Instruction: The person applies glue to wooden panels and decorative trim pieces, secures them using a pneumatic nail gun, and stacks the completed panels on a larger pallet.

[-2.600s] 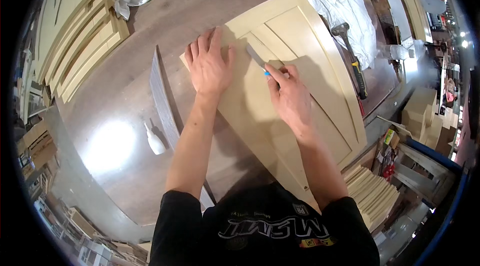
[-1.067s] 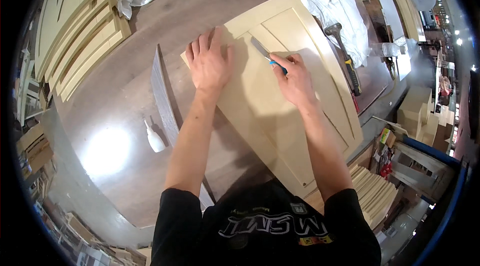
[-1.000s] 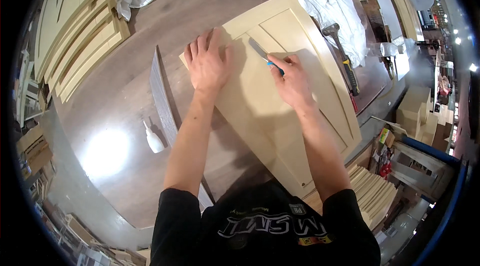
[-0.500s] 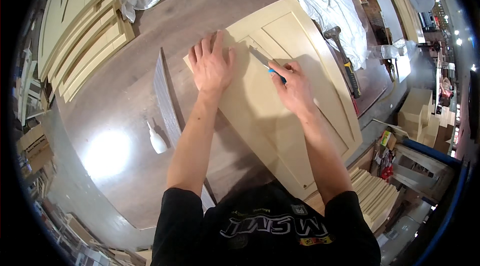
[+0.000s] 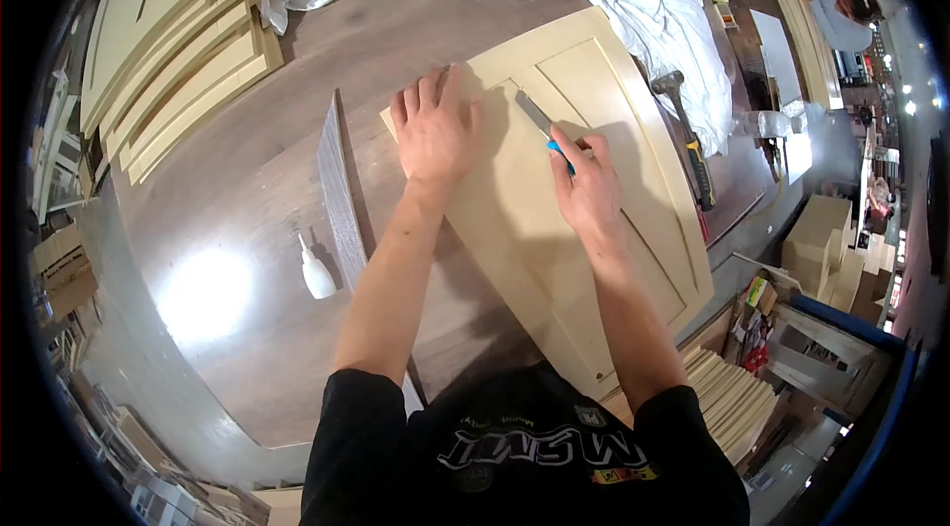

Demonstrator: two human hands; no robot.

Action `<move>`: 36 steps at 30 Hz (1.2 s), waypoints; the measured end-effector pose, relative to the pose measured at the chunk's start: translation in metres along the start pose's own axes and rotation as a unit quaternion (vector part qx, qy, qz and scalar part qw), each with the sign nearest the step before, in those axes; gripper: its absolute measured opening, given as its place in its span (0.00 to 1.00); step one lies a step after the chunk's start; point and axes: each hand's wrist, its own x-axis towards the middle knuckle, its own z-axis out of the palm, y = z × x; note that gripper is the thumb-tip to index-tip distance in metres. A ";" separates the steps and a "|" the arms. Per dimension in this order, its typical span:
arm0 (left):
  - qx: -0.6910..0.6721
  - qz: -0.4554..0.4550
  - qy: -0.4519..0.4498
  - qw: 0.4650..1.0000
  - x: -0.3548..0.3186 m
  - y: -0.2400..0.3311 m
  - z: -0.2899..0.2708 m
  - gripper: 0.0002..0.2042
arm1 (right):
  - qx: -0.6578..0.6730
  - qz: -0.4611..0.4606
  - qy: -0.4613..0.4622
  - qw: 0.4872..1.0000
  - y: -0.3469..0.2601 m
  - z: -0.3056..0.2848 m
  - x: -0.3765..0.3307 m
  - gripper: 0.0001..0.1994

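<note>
A cream-painted panelled cabinet door (image 5: 633,110) lies flat on the brown workbench. My left hand (image 5: 433,125) rests flat on its near left corner, fingers spread, pressing it down. My right hand (image 5: 586,185) grips a tool with a blue handle and a flat grey blade (image 5: 539,120); the blade lies along the recessed groove of the door's panel, pointing away from me.
A white glue bottle (image 5: 317,274) and a long grey strip (image 5: 341,194) lie left of the door. Stacked cream doors (image 5: 178,51) sit far left. White cloths (image 5: 673,21) and a hammer (image 5: 688,140) lie to the right. More panels (image 5: 737,397) are stacked below the bench edge.
My right hand and the blade have shifted slightly along the groove of the panel; my left hand stays pressed on the door's corner.
</note>
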 end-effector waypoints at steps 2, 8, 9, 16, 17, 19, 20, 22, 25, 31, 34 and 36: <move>-0.010 0.002 -0.001 1.000 0.000 0.002 -0.002 0.26 | 0.024 -0.016 0.036 0.999 0.008 -0.001 -0.006 0.15; -0.013 0.007 0.007 1.000 -0.001 0.001 -0.001 0.25 | 0.088 -0.022 0.062 0.994 0.011 -0.009 -0.022 0.17; -0.013 0.009 0.007 1.000 0.000 0.002 -0.002 0.25 | 0.088 -0.021 0.064 0.994 0.014 -0.010 -0.027 0.17; -0.010 0.013 0.030 0.999 -0.001 0.004 -0.004 0.24 | 0.088 -0.001 0.014 0.996 0.017 -0.023 -0.062 0.17; -0.006 0.023 0.061 0.998 -0.001 0.005 -0.003 0.23 | 0.107 0.002 0.024 0.994 0.019 -0.025 -0.064 0.17; -0.042 0.049 0.056 0.996 -0.005 -0.004 -0.003 0.21 | 0.120 -0.016 0.030 0.992 0.021 -0.031 -0.069 0.16; -0.080 0.074 0.050 0.993 -0.008 -0.008 -0.003 0.18 | 0.130 -0.034 0.034 0.990 0.022 -0.034 -0.071 0.16; -0.099 0.128 0.024 0.986 -0.020 -0.001 -0.006 0.15 | 0.166 -0.009 0.020 0.986 0.026 -0.041 -0.079 0.16; -0.127 0.192 -0.012 0.973 -0.025 0.029 -0.003 0.11 | 0.224 0.047 0.017 0.973 0.030 -0.046 -0.094 0.16; -0.071 0.224 -0.040 0.971 -0.014 0.058 0.018 0.06 | 0.222 0.099 0.024 0.970 0.039 -0.054 -0.112 0.16; -0.043 0.230 -0.054 0.971 -0.012 0.061 0.022 0.05 | 0.224 0.110 0.024 0.968 0.037 -0.059 -0.117 0.17; -0.032 0.232 -0.071 0.970 -0.013 0.061 0.017 0.06 | 0.223 0.104 0.029 0.969 0.037 -0.061 -0.121 0.17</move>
